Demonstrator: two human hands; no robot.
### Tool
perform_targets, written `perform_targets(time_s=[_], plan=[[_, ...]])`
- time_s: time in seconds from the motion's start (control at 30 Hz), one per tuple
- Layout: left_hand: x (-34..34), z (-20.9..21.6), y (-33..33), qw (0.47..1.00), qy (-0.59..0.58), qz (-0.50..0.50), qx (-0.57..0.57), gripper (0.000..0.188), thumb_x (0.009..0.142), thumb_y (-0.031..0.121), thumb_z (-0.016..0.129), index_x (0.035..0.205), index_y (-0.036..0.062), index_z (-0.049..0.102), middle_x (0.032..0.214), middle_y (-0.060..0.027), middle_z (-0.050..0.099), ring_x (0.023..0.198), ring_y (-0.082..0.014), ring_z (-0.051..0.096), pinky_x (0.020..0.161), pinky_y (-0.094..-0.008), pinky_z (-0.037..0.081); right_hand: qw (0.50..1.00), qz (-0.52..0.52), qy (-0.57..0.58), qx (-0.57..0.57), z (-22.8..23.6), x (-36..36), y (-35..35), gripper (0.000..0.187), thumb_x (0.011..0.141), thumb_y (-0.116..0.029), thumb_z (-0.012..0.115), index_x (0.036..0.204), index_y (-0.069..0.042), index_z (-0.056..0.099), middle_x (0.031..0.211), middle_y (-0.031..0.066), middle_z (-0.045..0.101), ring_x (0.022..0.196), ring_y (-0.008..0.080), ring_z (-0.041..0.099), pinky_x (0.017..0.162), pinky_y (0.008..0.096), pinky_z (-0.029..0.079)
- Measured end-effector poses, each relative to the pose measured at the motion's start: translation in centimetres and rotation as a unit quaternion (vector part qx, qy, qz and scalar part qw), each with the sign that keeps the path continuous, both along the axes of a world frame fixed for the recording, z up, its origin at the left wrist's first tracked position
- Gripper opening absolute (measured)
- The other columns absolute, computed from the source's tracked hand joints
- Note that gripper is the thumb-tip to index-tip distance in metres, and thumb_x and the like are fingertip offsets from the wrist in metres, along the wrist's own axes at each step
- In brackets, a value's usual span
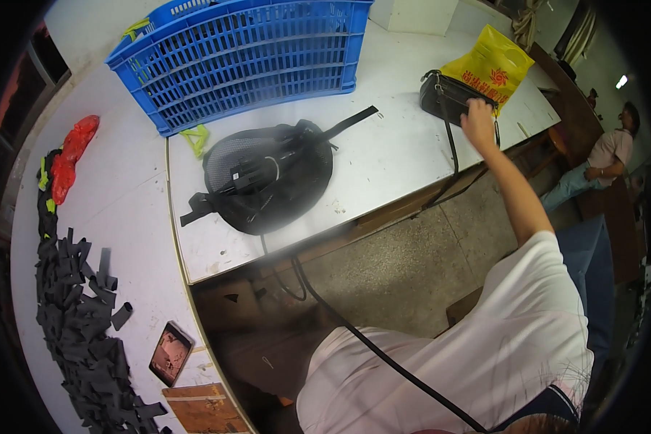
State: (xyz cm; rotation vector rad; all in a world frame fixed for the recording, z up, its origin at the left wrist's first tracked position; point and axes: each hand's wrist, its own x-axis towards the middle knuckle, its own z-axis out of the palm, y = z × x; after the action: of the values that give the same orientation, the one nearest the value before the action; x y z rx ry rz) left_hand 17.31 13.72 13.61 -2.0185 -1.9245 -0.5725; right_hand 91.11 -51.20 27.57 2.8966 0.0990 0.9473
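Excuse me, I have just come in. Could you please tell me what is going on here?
The person's right hand is at a small black handbag; whether it grips it is unclear. A yellow plastic bag is beside the handbag. On the white table, a black mesh item with straps lies untouched, in front of a blue crate. The left hand is not in view.

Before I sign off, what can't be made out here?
Head view:
Left hand: out of frame.
Bare right hand: whether its fingers grip the small black rectangular bag, too small to tell.
Blue slatted plastic crate: contents, mostly hidden by its near wall.
Yellow plastic bag: any contents, hidden by its front.
Long heap of dark grey strips: lower end, cut off by the picture edge.
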Motion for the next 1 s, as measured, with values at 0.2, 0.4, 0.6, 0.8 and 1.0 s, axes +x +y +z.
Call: perform_targets(time_s=[0.2,0.4,0.6,0.8,1.0], plan=[[-1.9,0.4,1.2,0.998,0.040,0.043,-0.019,0.031,0.081,0.026,0.057,0.078,-0.0048,0.062,0.073,-0.0226,0.061,0.066,-0.0379,0.058,0.061,-0.0458,0.047,0.974,-0.148,0.166,-0.040,3.4,7.2,-2.3,0.081,0.063,-0.028,0.076,0.132,-0.011,0.035,0.131,0.0084,0.042,0.122,0.0379,0.036,0.093,0.0531,0.038],[-4.1,0.0,2.8,0.994,0.096,0.032,-0.035,0.033,0.078,0.027,0.060,0.078,-0.0055,0.063,0.075,-0.0238,0.062,0.068,-0.0394,0.059,0.063,-0.0470,0.047,0.958,-0.150,0.233,-0.073,1.8,9.4,-2.6,0.091,0.056,-0.031,0.081,0.133,-0.016,0.036,0.128,0.0089,0.045,0.119,0.0360,0.039,0.094,0.0548,0.036],[-4.2,-0.3,2.7,0.997,0.048,0.049,-0.041,0.033,0.077,0.026,0.060,0.079,-0.0067,0.063,0.075,-0.0244,0.062,0.069,-0.0400,0.060,0.063,-0.0475,0.047,0.955,-0.122,0.268,-0.037,1.6,10.3,-3.1,0.073,0.055,-0.028,0.081,0.118,-0.010,0.050,0.116,0.0125,0.052,0.113,0.0313,0.047,0.089,0.0440,0.042],[-3.6,-0.1,2.3,0.991,0.013,-0.111,0.080,0.035,0.076,0.028,0.058,0.077,-0.0068,0.062,0.073,-0.0248,0.061,0.066,-0.0408,0.058,0.061,-0.0487,0.046,0.955,-0.082,0.285,-0.007,1.3,10.1,-3.6,0.059,0.056,-0.025,0.080,0.106,-0.008,0.056,0.101,0.0144,0.062,0.099,0.0292,0.058,0.085,0.0391,0.044],[-3.6,-0.2,2.4,0.997,0.070,0.020,-0.013,0.035,0.075,0.029,0.058,0.075,-0.0065,0.061,0.071,-0.0244,0.060,0.064,-0.0409,0.057,0.059,-0.0488,0.046,0.972,-0.068,0.223,-0.009,0.0,9.6,-3.5,0.044,0.057,-0.023,0.079,0.093,-0.005,0.063,0.091,0.0157,0.065,0.090,0.0306,0.062,0.077,0.0409,0.047]])
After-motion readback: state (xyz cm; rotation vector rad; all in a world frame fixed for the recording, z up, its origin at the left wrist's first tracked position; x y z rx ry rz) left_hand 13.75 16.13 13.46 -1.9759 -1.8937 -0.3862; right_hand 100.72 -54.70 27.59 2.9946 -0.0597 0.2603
